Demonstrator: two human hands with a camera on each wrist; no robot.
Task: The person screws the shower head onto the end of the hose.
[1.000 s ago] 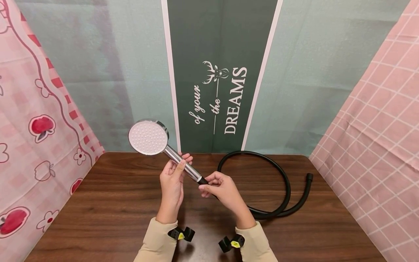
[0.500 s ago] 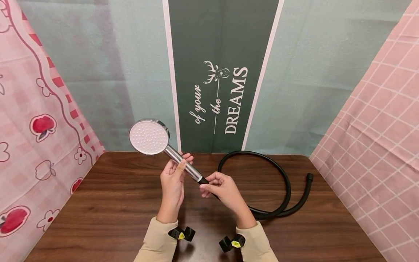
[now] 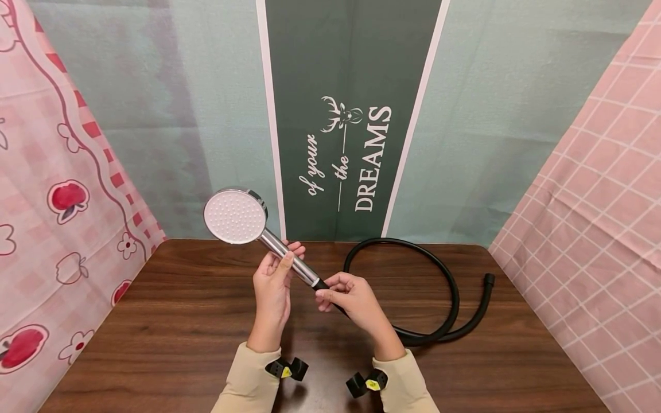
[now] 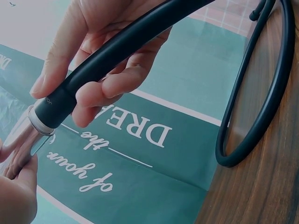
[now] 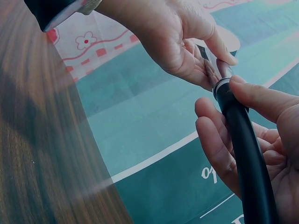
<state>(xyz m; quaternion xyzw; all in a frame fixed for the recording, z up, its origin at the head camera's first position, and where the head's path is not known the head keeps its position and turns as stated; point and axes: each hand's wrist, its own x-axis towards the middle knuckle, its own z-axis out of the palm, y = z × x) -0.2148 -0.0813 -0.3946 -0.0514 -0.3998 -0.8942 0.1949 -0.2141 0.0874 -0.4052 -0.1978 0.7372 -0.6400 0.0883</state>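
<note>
A chrome shower head [image 3: 234,217] with a white nozzle face is held tilted above the table. My left hand [image 3: 272,287] grips its shiny handle, thumb laid along the front. At the handle's lower end, my right hand [image 3: 348,298] pinches the black end fitting of a shower hose [image 4: 117,53] between thumb and fingers. In the left wrist view that fitting sits right at the handle's end, with a pale ring [image 4: 41,122] showing between them. The right wrist view shows the fitting in line with the handle, the hose running down from it.
The rest of the black hose loops over the brown wooden table [image 3: 196,321], its free end [image 3: 488,279] at the right. Behind the table hangs a green cloth with white lettering [image 3: 372,160]. Pink patterned cloths [image 3: 583,189] stand at both sides.
Both hands, the shower head and the hose stay almost where they were. The whole view has drifted very slightly.
</note>
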